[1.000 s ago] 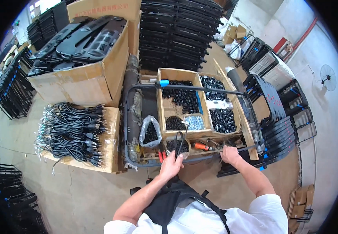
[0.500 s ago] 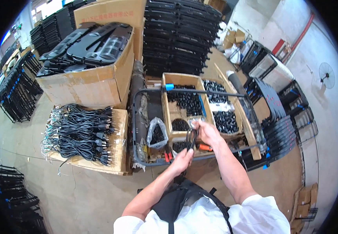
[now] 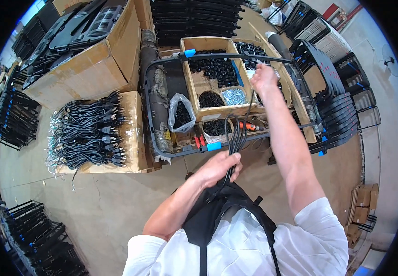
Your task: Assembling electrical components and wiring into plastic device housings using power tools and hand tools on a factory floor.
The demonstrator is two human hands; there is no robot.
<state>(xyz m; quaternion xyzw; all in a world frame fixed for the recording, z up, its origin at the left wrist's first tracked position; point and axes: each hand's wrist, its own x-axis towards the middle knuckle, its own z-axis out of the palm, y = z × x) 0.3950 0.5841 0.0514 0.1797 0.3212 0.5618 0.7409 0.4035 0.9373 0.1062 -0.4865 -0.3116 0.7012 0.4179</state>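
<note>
The left hand [image 3: 217, 166] is closed around a bundle of black cables [image 3: 235, 138], held near the cart's [image 3: 149, 92] front edge. The right hand [image 3: 263, 78] pinches the cables' upper end, raised over the wooden box [image 3: 194, 69] of black parts. More cables [image 3: 86, 133] lie piled on a carton at left.

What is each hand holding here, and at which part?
Both hold one bundle of black cables: the left hand grips its lower part near the chest, the right hand pinches the upper end, pulled up over the wooden tray.
</note>
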